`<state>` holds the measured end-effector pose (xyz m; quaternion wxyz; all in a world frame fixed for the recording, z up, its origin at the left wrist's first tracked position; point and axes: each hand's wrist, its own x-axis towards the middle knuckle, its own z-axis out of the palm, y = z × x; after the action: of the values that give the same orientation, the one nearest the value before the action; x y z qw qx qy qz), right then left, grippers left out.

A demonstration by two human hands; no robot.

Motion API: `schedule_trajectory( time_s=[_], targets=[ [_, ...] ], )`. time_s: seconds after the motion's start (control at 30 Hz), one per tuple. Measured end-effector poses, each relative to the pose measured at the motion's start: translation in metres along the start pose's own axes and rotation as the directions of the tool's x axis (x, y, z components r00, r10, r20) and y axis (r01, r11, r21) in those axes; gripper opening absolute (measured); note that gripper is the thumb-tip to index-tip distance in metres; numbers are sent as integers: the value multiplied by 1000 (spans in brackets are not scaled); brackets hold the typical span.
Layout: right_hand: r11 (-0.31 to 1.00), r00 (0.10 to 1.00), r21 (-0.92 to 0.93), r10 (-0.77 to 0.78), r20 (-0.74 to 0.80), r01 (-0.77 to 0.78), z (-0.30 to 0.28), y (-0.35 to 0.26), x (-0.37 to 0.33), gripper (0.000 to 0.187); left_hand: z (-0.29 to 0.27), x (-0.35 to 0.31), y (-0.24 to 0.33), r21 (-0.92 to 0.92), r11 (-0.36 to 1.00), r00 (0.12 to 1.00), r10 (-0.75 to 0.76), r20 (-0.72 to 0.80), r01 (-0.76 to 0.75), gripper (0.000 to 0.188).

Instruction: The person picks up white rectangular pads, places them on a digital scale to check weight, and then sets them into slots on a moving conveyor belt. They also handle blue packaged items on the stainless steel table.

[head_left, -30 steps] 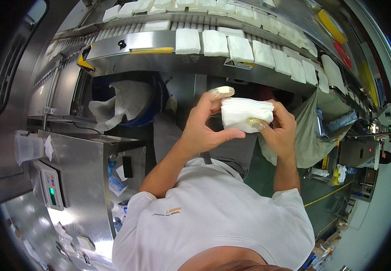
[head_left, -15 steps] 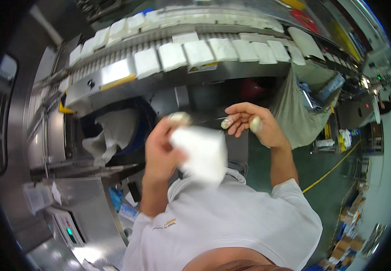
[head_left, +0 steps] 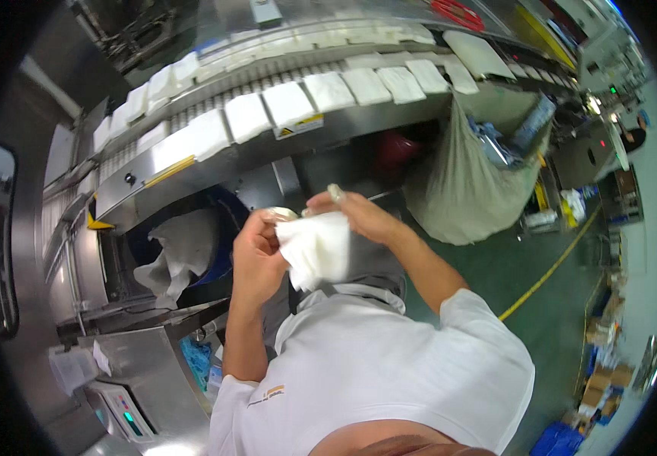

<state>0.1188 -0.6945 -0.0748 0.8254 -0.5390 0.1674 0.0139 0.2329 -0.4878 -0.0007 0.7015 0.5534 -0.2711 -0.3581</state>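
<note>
My left hand [head_left: 256, 254] pinches a folded white cloth [head_left: 317, 247] by its left side, the thumb in front of it. Loose folds hang at the cloth's lower left corner. At the upper right edge my right hand [head_left: 363, 216] has hold of the same cloth, its fingers bent and partly hidden behind it. Pale finger covers wrap some fingertips of both hands. The cloth is in front of my white shirt, below a conveyor [head_left: 192, 125] that carries a row of similar folded white cloths [head_left: 328, 92].
Beneath the conveyor at left, a blue bin [head_left: 226, 228] holds white sheet material [head_left: 180, 254]. A large beige sack [head_left: 454, 186] hangs at right, with blue plastic in its mouth. A digital scale [head_left: 123, 410] stands on a steel surface at lower left. Cardboard boxes [head_left: 602, 384] lie far right.
My right hand has moved left from apart and now meets the cloth. The cloth has moved slightly left and is less blurred. My view has shifted, so the conveyor appears farther left.
</note>
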Motion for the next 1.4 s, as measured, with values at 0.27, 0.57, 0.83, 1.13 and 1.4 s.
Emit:
schedule_trajectory(
  time_s=[0.27,0.57,0.83,1.13,1.4],
  targets=[
    [934,978,343,-158,135,103,39,-15,-21,75,-3,-8,-5,-4,998,990,62,-124,-63,45],
    [574,794,-685,-608,9,448,82,-51,-55,51,-17,-14,-34,-251,968,994,-34,-107,7,50],
    [412,762,-827,-647,30,383,97,-55,-48,41,-13,-17,-28,3,989,952,140,-271,-145,59],
    [979,967,-56,-180,182,193,130,-24,17,29,-63,-83,21,-115,989,901,37,-432,-96,47],
    [938,862,-227,-121,493,261,270,-1,52,26,-111,-197,60,160,978,651,211,-729,-137,46]
  ],
)
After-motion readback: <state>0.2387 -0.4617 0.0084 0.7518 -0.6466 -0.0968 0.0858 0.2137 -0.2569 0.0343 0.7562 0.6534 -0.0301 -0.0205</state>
